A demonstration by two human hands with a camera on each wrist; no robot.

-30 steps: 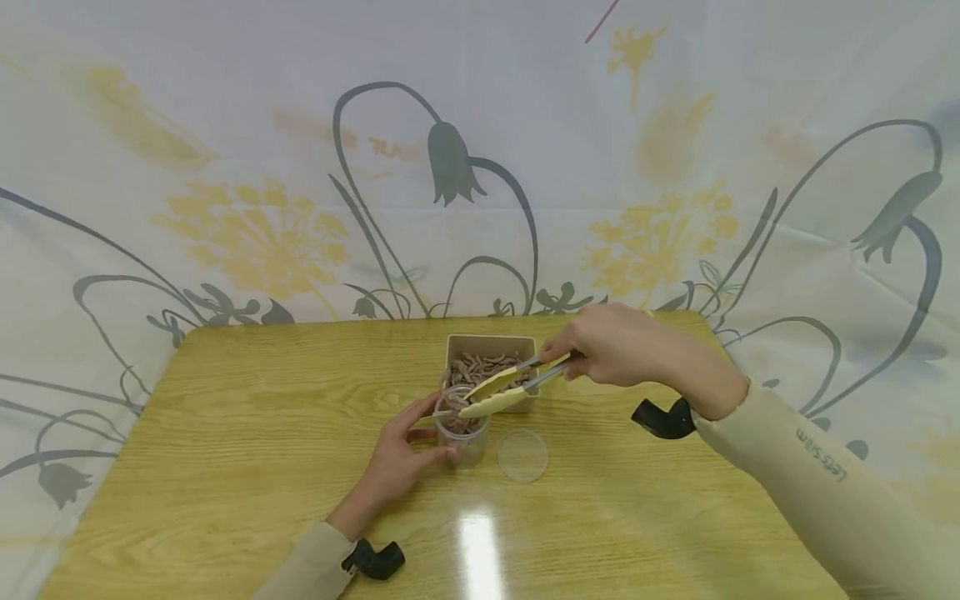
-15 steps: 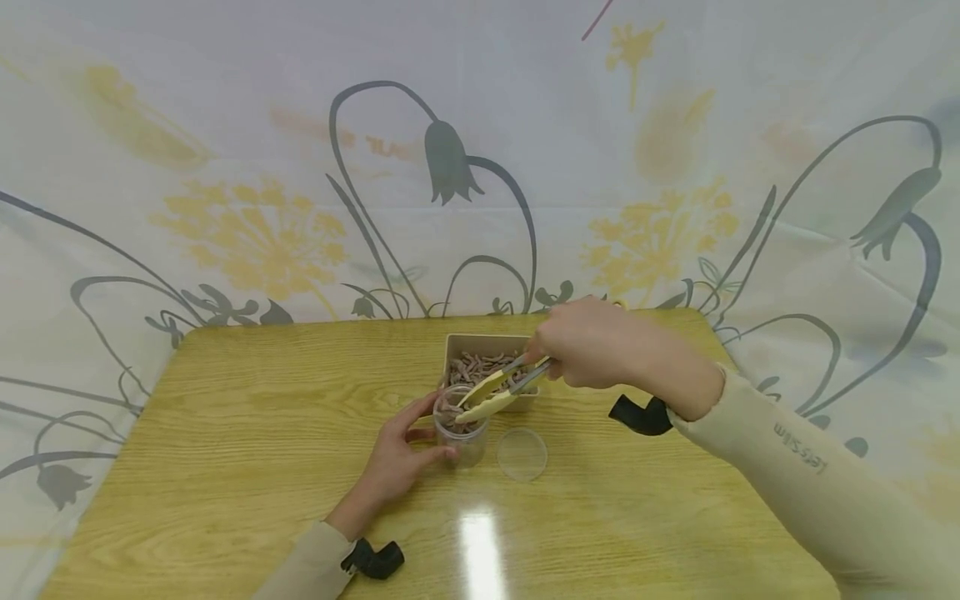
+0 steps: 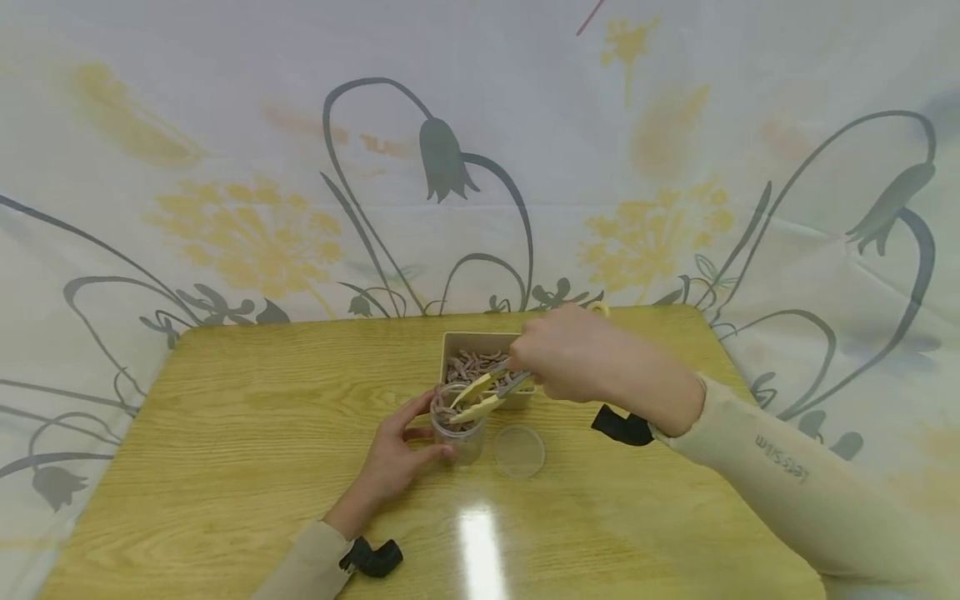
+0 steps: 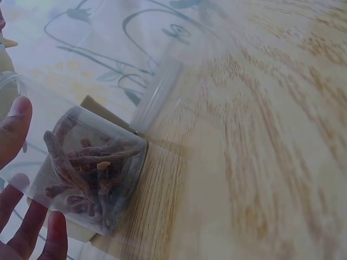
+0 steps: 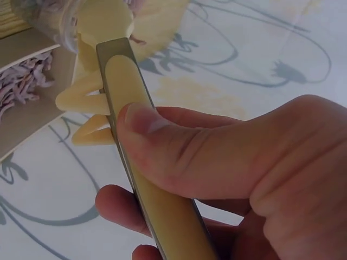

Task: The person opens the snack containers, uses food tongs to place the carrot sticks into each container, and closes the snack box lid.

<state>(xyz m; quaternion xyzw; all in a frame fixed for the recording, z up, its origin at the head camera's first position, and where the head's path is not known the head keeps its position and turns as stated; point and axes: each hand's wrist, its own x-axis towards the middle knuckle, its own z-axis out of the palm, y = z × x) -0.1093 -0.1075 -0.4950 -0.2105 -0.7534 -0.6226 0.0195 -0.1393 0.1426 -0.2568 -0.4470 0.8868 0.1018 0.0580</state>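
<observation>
My left hand point(image 3: 397, 458) holds a clear plastic jar point(image 3: 469, 452) upright on the table, thumb on the near side and fingers round the far side. In the left wrist view, brown wrinkled strips point(image 4: 70, 168) lie in the jar's lower part. My right hand point(image 3: 570, 354) grips a pair of tongs point(image 3: 480, 410) with cream-yellow heads and metal arms. The tongs' tips are at the jar's mouth, among strips there. In the right wrist view, my thumb presses along the cream grip of the tongs point(image 5: 127, 81). Whether the tips pinch a strip is unclear.
Just behind the jar stands a beige rectangular box point(image 3: 480, 337) holding many more brown strips. A round clear lid point(image 3: 519, 452) lies flat to the jar's right. The wooden table point(image 3: 247, 417) meets a flower-printed cloth point(image 3: 285, 150) at the back.
My right hand has moved left and the tongs' tips have shifted slightly left at the jar's mouth. The left hand still holds the jar in place.
</observation>
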